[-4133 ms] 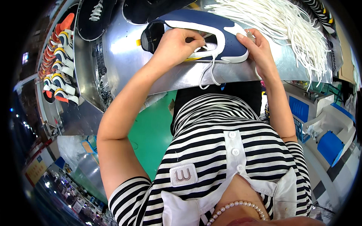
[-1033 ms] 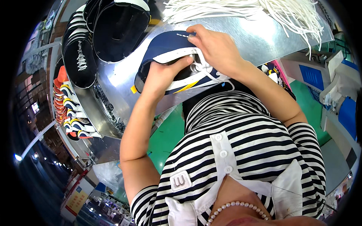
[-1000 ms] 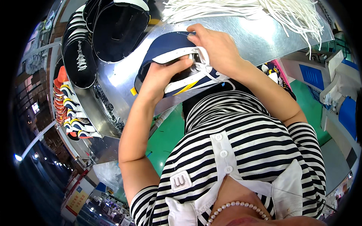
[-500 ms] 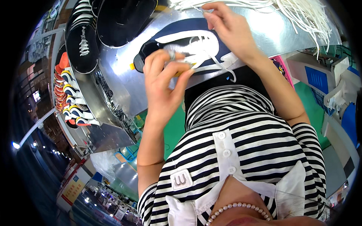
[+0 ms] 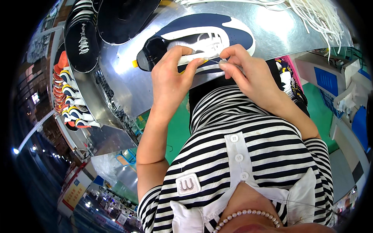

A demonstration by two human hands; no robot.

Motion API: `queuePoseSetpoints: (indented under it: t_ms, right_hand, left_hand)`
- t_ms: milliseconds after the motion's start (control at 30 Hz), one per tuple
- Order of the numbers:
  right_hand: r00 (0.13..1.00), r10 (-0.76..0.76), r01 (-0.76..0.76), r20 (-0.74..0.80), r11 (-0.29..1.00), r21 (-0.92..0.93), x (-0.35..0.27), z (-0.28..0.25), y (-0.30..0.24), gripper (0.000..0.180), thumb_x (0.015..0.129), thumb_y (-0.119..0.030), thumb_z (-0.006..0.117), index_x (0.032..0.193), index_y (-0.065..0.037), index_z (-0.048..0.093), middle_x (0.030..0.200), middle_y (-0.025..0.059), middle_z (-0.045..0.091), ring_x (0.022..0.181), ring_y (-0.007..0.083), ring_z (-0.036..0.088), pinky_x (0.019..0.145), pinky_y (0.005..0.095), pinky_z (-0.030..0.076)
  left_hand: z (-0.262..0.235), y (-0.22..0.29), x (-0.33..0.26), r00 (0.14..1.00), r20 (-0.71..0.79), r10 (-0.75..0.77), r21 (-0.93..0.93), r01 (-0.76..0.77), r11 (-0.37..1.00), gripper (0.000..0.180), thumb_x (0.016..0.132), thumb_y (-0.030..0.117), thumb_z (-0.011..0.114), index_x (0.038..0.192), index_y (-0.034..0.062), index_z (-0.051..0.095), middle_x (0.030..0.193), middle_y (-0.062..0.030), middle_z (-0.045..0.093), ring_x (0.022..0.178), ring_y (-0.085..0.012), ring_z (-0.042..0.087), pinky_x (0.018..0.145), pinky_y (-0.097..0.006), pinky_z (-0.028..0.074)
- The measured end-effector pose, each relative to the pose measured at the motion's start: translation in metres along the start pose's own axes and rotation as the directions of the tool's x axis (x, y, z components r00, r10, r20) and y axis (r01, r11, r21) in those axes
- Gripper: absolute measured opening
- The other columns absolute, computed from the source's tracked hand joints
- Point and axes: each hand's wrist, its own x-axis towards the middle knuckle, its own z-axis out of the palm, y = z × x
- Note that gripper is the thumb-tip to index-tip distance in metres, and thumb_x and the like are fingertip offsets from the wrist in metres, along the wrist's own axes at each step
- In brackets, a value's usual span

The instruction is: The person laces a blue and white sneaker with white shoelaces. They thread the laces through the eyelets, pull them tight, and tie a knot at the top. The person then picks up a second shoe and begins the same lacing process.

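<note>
A navy and white sneaker (image 5: 194, 29) with yellow accents lies on its sole across the metal table, its dark heel to the left. White shoelace (image 5: 211, 42) runs through its eyelets. My left hand (image 5: 171, 75) is at the shoe's near side, thumb and forefinger pinching something white by the eyelet row; lace or shoe edge, I cannot tell which. In my right hand (image 5: 252, 73), closed fingers grip a thin metal tool (image 5: 213, 60). Its tip points left and reaches my left thumb. Part of the tool is hidden by my fingers.
The metal table (image 5: 128, 85) curves around the work. Loose white laces (image 5: 314, 19) pile at the far right. Black shoe parts (image 5: 81, 46) stand at the left, beside a rack of stacked shoes (image 5: 77, 105). A pink-edged bin (image 5: 290, 66) with shoes sits below the table's right edge.
My right hand has come down from above the shoe to its near side and now shows a thin metal tool. The loose lace end that hung over the near edge is no longer visible.
</note>
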Motion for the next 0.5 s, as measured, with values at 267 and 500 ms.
queuePoseSetpoints:
  t_ms: [267, 500]
  right_hand:
    - [0.999, 0.040, -0.040, 0.004, 0.999, 0.011, 0.009, 0.002, 0.003, 0.022, 0.094, -0.018, 0.060, 0.107, -0.003, 0.050, 0.073, 0.0105, 0.067, 0.065, 0.0294, 0.066, 0.059, 0.0379, 0.049]
    - [0.998, 0.066, -0.066, -0.014, 0.998, 0.007, 0.010, -0.002, 0.000, 0.024, 0.094, -0.018, 0.062, 0.107, -0.003, 0.050, 0.075, 0.0105, 0.068, 0.068, 0.0254, 0.068, 0.062, 0.0340, 0.051]
  left_hand:
    - [0.008, -0.005, -0.006, 0.988, -0.122, 0.100, 0.006, -0.100, 0.995, 0.021, 0.078, 0.011, 0.081, 0.089, 0.0010, 0.066, 0.077, -0.0069, 0.069, 0.066, -0.0112, 0.062, 0.061, -0.024, 0.048]
    - [0.009, -0.004, 0.001, 0.994, -0.105, 0.027, -0.060, -0.034, 0.998, 0.022, 0.078, 0.015, 0.080, 0.089, 0.0019, 0.065, 0.080, -0.0123, 0.067, 0.067, -0.0284, 0.064, 0.059, -0.034, 0.049]
